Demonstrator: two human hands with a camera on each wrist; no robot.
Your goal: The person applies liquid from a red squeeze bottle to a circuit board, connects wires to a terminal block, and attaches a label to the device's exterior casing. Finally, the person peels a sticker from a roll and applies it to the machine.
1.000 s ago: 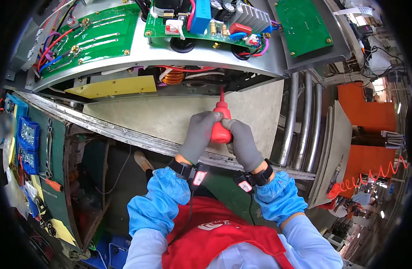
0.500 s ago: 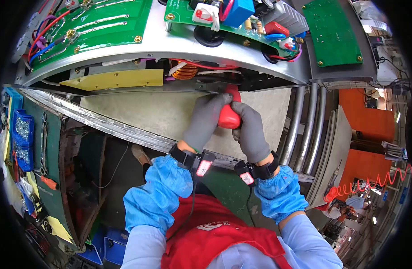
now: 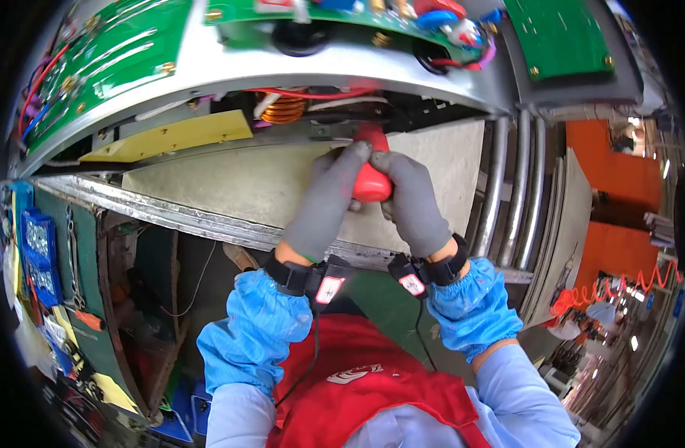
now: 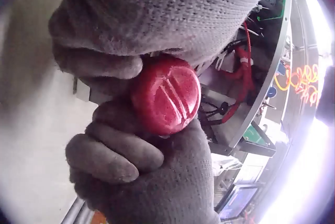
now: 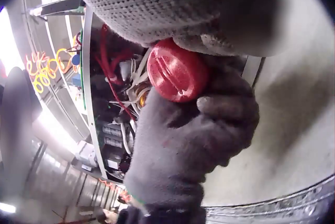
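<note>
Both gloved hands grip a red squeeze bottle from opposite sides at the front opening of a metal chassis. The left hand curls round its left side, the right hand its right side. The bottle's upper end points into the opening, its tip hidden in the head view. Both wrist views show the ridged round base, as the red bottle in the left one and the red bottle in the right. Beyond the hands lie a copper coil and red wires.
Green circuit boards sit on top. A yellow sheet lines the chassis front at left. Under it lies a pale board, with metal rollers to the right. Blue bins and an orange-handled screwdriver are at far left.
The hands have carried the bottle upward toward the chassis, and its thin nozzle, visible a second ago, has gone out of sight inside the opening. The head view has also shifted.
</note>
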